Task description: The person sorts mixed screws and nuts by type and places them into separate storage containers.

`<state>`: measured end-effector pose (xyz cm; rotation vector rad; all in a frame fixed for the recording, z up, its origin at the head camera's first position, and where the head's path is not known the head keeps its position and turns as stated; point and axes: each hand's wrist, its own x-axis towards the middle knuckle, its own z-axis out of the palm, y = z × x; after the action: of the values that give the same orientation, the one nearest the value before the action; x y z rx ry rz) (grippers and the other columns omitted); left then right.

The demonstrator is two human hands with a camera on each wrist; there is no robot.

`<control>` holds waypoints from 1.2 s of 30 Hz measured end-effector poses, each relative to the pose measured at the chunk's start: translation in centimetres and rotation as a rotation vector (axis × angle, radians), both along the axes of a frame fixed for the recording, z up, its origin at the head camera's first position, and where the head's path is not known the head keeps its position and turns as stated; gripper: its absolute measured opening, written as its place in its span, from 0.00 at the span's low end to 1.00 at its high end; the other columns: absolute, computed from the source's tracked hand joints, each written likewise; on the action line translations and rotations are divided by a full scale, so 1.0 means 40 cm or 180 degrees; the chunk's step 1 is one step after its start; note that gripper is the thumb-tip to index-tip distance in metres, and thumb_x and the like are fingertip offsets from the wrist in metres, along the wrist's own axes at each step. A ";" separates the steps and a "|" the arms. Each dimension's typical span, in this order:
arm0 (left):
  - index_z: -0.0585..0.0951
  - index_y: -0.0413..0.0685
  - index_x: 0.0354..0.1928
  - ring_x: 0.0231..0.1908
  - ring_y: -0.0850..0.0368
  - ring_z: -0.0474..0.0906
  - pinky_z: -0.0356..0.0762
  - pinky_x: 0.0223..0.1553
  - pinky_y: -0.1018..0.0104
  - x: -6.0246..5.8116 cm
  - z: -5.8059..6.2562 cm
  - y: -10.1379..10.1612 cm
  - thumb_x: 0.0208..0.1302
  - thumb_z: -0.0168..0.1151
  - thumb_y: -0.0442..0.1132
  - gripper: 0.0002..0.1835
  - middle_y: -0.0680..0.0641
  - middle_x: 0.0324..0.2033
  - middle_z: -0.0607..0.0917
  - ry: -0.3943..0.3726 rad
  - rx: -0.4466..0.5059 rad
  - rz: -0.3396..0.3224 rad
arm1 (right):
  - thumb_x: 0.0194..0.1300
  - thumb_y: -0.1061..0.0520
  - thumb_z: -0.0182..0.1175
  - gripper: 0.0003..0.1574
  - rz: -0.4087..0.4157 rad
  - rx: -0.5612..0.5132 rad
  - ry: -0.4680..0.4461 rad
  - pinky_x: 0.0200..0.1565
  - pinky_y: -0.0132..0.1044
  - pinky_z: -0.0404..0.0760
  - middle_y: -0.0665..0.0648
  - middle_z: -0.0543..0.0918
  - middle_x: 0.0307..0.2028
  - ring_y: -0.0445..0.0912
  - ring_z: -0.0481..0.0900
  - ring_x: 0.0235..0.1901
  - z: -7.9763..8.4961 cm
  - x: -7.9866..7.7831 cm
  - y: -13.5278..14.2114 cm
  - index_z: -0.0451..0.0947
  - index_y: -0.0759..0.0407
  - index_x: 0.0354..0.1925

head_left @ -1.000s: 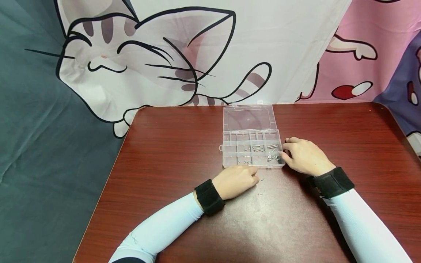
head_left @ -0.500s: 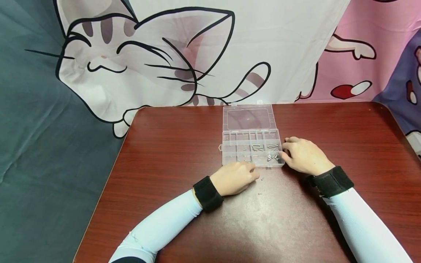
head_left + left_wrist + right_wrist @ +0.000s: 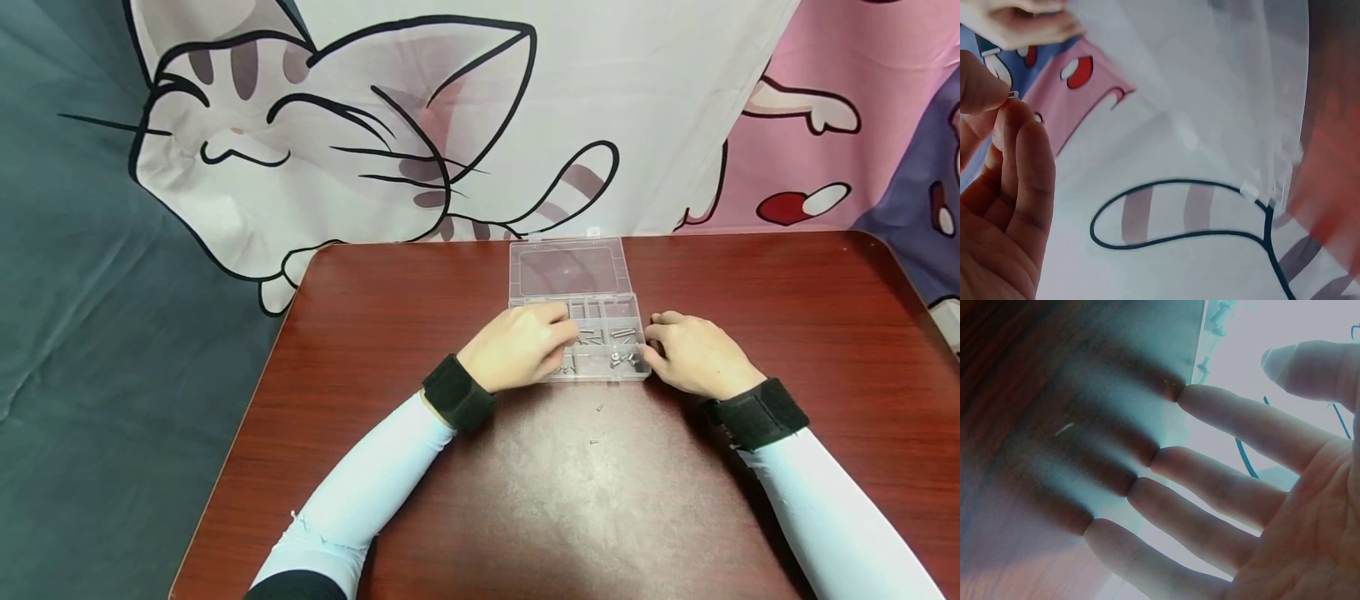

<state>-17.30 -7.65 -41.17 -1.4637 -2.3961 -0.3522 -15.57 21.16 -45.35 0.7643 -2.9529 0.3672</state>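
My left hand (image 3: 517, 346) hovers over the left part of a clear plastic compartment box (image 3: 592, 363) that stands with its lid (image 3: 570, 271) folded back. In the left wrist view, its thumb and forefinger pinch a tiny shiny screw (image 3: 1014, 95), mostly hidden by the fingertips. My right hand (image 3: 697, 354) rests at the box's right side. In the right wrist view its fingers (image 3: 1210, 487) are spread and nearly straight, with their tips down on the table. Metal screws (image 3: 622, 334) lie in several compartments, with chunkier hardware (image 3: 622, 359) at the front right.
Two small loose screws, one nearer the box (image 3: 599, 407) and one closer to me (image 3: 594, 442), lie on the reddish-brown wooden table (image 3: 420, 292). A cloth with a cat drawing (image 3: 637, 100) hangs behind the table's far edge.
My left hand has moved from the table at the box's front edge, forward and slightly left, over the compartments. The right hand has stayed in place.
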 end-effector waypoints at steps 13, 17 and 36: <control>0.77 0.48 0.32 0.24 0.60 0.68 0.69 0.25 0.68 -0.076 0.028 0.003 0.62 0.57 0.30 0.05 0.52 0.28 0.71 0.0012 0.0130 0.0144 | 0.68 0.53 0.63 0.15 0.0021 -0.0031 0.0033 0.49 0.60 0.85 0.67 0.87 0.46 0.61 0.87 0.42 0.002 0.001 -0.002 0.88 0.63 0.43; 0.76 0.49 0.30 0.24 0.61 0.67 0.68 0.25 0.69 -0.088 0.025 0.005 0.61 0.58 0.30 0.05 0.52 0.28 0.71 0.0001 0.0146 0.0152 | 0.67 0.53 0.64 0.13 0.0060 -0.0065 0.0083 0.47 0.61 0.85 0.67 0.87 0.45 0.61 0.87 0.42 -0.001 0.000 0.000 0.88 0.62 0.41; 0.62 0.55 0.79 0.69 0.42 0.74 0.74 0.69 0.47 -0.090 0.015 -0.001 0.59 0.69 0.68 0.52 0.41 0.76 0.66 -0.0480 -0.0388 0.0452 | 0.67 0.53 0.64 0.13 0.0066 -0.0068 0.0085 0.47 0.61 0.85 0.67 0.87 0.45 0.61 0.87 0.42 -0.004 -0.002 0.002 0.88 0.61 0.40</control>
<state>-20.89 -7.70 -40.56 -1.3496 -2.6669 -0.2969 -15.63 21.23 -45.50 0.7915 -2.9136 0.3863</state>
